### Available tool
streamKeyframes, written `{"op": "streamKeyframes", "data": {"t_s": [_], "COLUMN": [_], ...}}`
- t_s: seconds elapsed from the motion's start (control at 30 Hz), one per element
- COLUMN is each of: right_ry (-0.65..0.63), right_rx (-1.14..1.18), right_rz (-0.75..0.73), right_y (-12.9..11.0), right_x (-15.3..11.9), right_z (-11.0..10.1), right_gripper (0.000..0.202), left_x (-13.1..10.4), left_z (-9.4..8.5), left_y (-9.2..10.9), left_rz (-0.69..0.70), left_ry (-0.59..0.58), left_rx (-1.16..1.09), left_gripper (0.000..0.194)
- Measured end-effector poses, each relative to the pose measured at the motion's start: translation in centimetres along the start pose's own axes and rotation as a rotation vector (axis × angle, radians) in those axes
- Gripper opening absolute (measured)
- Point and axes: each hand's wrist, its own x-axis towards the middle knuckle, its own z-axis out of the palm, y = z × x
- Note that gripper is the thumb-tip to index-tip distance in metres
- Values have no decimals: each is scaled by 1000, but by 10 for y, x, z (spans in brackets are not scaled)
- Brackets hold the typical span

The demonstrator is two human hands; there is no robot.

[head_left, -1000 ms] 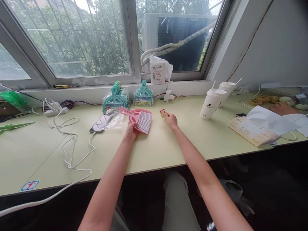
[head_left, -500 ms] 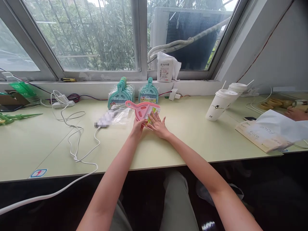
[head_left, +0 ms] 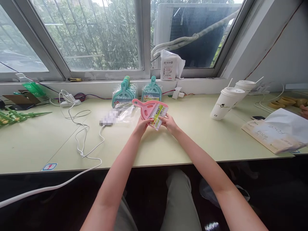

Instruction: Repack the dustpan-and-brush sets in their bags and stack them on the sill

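A pink dustpan (head_left: 145, 111) with a white-bristled brush and a yellow-green label is held up over the pale table (head_left: 168, 150). My left hand (head_left: 141, 125) grips its lower left edge, thumb on the front. At the lower right edge, my right hand (head_left: 169, 123) pinches the brush side, with fingers partly behind it. Behind stand several green dustpan sets (head_left: 124, 94) in clear wrap, and another green set (head_left: 152, 91) to their right. Clear plastic wrap (head_left: 126, 114) lies left of the pink dustpan.
White cables (head_left: 84, 138) and a power strip (head_left: 69, 102) are on the left. Two lidded cups (head_left: 225, 104) and a tissue pack (head_left: 269, 134) stand or lie on the right. A wrapped white package (head_left: 169, 68) rests on the sill. Another person's hand (head_left: 304, 111) shows at the far right.
My right hand has moved from lying spread over the label to gripping the right edge. The label and bristles are more exposed. The view has shifted slightly.
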Motion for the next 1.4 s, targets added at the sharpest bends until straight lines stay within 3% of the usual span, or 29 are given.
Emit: {"op": "streamKeyframes", "data": {"t_s": [0.03, 0.1, 0.2, 0.27, 0.33, 0.43, 0.53, 0.7, 0.87, 1.1, 1.23, 1.4], "right_ry": [28, 77, 124, 151, 167, 153, 93, 108, 229, 82, 82, 109], "right_rx": [37, 73, 87, 83, 66, 26, -17, -42, -6, 2, 29, 25], "right_rz": [-2, -27, -57, -49, -18, 33, 69, 99, 34, 44, 30, 10], "right_y": [-1, -4, -10, -12, -14, -14, -12, -10, -11, -10, -9, -9], "right_x": [0, -1, -3, -4, -5, -5, -6, -6, -4, -8, -7, -6], "right_z": [-1, -3, -9, -12, -15, -15, -12, -11, -14, -7, -7, -8], "right_gripper": [34, 28, 26, 26, 25, 24, 25, 28, 26, 27, 27, 27], "left_x": [1, 3, 5, 3, 0, -2, -1, -2, -1, 0, -4, -4], "left_z": [0, -5, -22, -39, -56, -74, -77, -61, -52, -37, -25, -23], "left_y": [2, 6, 15, 19, 20, 17, 12, 13, 13, 10, 15, 16], "left_rz": [-19, -26, 138, 259, 240, 97, 122, 219, 252, 356, 401, 442], "left_ry": [12, 155, 550, 744, 809, 794, 755, 734, 689, 527, 407, 435], "left_rx": [37, 159, 476, 727, 921, 1000, 1010, 1089, 960, 890, 814, 694], "left_gripper": [73, 56, 37, 36, 43, 37, 24, 26, 26, 24, 23, 40]}}
